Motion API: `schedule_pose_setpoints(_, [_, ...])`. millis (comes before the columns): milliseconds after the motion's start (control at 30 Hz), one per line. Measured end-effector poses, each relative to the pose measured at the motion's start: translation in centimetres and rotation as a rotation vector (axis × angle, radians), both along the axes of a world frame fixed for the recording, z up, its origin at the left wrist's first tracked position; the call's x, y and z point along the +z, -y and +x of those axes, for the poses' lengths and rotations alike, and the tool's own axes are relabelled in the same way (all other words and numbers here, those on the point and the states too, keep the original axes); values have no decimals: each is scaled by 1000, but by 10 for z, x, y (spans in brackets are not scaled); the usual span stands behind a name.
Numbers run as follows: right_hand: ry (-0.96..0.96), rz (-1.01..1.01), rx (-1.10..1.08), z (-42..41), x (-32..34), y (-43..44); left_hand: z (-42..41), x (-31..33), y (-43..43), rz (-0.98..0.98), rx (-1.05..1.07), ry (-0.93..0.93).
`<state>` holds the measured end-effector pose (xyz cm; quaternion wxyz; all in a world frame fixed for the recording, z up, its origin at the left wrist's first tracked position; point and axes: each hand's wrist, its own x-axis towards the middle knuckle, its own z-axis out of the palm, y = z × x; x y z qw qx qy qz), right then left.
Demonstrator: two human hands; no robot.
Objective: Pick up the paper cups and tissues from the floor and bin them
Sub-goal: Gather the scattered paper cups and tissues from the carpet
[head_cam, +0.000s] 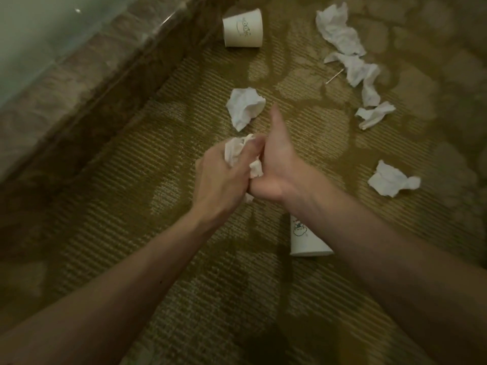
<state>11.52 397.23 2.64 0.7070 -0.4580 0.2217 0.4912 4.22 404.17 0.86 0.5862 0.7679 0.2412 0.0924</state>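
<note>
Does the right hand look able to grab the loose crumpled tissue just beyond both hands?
Probably, once it lets go. The crumpled tissue lies near the right hand with only bare carpet between, but that hand and the left hand are both gripping a tissue wad.

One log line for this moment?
left hand: grips tissue wad | right hand: against wad, fingers hidden | floor: far cup, near cup, loose tissues

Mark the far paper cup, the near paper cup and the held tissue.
far paper cup (pixel 242 29), head view, side wall
near paper cup (pixel 305 241), head view, side wall
held tissue (pixel 233 151), head view, crumpled upper part
</note>
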Motion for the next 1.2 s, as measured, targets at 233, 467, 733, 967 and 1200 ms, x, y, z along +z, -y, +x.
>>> schedule_pose_setpoints(233, [181, -138, 274, 40, -3, -19, 12, -15, -37, 331, 88, -146])
schedule_pose_setpoints(467, [1452, -1073, 774, 87, -39, -46, 22, -17, -49, 244, 95, -171])
schedule_pose_setpoints(733, [1465, -1003, 963, 124, -90, -26, 11, -32, -63, 181, 67, -283])
schedule_pose_setpoints(967, [1171, -844, 588, 87, -50, -3, 21, -31, -57, 120, 19, -250])
schedule_pose_setpoints(1200, [484, -117, 258, -7, -33, 38, 15, -17, -25, 154, -268, -113])
